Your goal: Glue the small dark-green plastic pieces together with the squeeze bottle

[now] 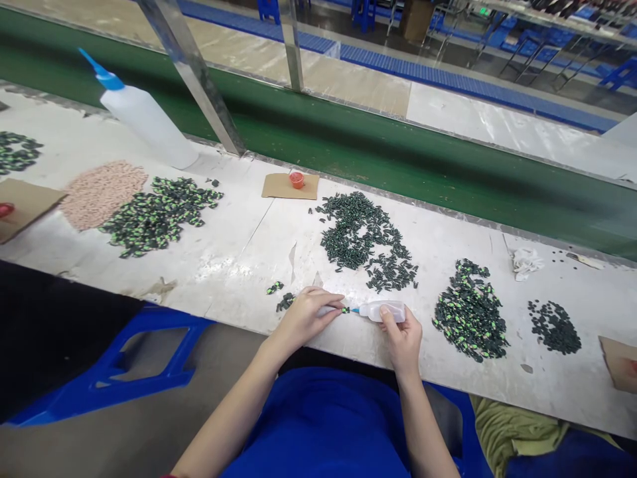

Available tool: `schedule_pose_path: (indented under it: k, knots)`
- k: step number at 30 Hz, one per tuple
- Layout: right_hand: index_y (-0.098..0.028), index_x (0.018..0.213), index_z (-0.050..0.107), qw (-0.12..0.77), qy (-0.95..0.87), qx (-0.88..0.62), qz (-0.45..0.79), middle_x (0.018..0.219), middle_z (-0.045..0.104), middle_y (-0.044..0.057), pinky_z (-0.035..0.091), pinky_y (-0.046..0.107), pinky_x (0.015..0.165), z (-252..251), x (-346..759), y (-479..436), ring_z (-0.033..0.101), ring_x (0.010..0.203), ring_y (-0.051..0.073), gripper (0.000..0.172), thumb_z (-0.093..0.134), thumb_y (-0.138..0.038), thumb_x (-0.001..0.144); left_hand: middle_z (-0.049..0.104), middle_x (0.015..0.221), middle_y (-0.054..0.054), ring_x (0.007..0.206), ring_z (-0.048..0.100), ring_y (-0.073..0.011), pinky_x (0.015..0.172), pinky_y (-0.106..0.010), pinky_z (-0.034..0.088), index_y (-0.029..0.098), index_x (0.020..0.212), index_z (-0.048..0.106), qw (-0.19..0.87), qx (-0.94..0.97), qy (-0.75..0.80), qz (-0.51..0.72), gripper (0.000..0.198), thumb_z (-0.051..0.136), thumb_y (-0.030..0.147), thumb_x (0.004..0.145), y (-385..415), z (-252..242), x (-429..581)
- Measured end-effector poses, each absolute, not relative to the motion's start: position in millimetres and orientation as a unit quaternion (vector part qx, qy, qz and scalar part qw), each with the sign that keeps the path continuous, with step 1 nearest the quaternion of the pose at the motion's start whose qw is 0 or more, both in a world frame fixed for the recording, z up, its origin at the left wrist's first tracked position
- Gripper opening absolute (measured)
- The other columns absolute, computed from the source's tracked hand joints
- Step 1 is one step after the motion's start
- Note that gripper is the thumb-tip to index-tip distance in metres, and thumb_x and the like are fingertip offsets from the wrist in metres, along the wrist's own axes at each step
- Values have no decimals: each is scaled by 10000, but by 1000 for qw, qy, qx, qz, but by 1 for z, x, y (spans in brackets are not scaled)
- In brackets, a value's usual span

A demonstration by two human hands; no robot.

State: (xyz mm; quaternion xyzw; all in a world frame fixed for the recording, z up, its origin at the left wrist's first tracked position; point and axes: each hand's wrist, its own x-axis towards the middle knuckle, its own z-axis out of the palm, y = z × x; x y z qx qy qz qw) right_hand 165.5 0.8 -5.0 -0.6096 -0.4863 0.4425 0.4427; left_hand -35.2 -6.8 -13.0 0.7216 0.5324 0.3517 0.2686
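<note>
Between the fingertips of my left hand (311, 315) is a small black-and-green piece (346, 310). My right hand (404, 337) is closed around a small translucent squeeze bottle (371, 310), held almost level. Its blue tip points left and meets or nearly meets the piece; I cannot tell whether they touch. Close beside my left hand lie a few loose dark pieces (284, 303) and a couple of black-and-green ones (274, 287). Beyond my hands spreads a pile of small dark green pieces (351, 232). To the right of my right hand is a heap of black-and-green pieces (470, 315).
A large white bottle with a blue nozzle (149, 126) stands at the back left, near pinkish pieces (102, 192) and another black-and-green heap (154, 216). A red cup (296, 180) sits on cardboard (275, 186). Black discs (555, 327) lie right. Metal posts and a green belt (373, 159) border the table.
</note>
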Motion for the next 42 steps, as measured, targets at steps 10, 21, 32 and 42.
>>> schedule_pose_path:
  k: [10, 21, 32, 42]
  knots:
    - [-170, 674, 600, 452, -469, -626, 428, 576, 584, -8, 435, 265, 527, -3, 165, 0, 505, 531, 142, 269, 642, -431, 717, 766, 856, -33, 823, 703, -207, 814, -368, 515, 206, 907, 690, 252, 726, 537, 348, 100, 641, 205, 820, -7, -13, -35]
    - [-170, 658, 580, 447, -480, -615, 438, 558, 554, -23, 401, 247, 509, -4, 164, 0, 477, 522, 126, 274, 638, -435, 704, 765, 867, -26, 835, 701, -211, 827, -351, 507, 218, 914, 692, 263, 715, 550, 342, 109, 641, 214, 817, -7, -12, -34]
    - [-177, 707, 584, 549, -404, -574, 454, 615, 592, -10, 417, 259, 511, -12, 174, 1, 529, 556, 142, 250, 642, -419, 723, 760, 867, -23, 868, 691, -213, 856, -354, 485, 210, 992, 662, 295, 723, 541, 311, 193, 624, 169, 808, -5, -6, -36]
    - [-231, 962, 502, 544, -454, -549, 443, 955, 724, 82, 508, 411, 862, -13, 209, -2, 670, 995, 259, 464, 800, -284, 610, 725, 907, -53, 891, 617, -224, 825, -367, 448, 189, 890, 695, 218, 793, 522, 226, 127, 569, 186, 874, 40, 14, -13]
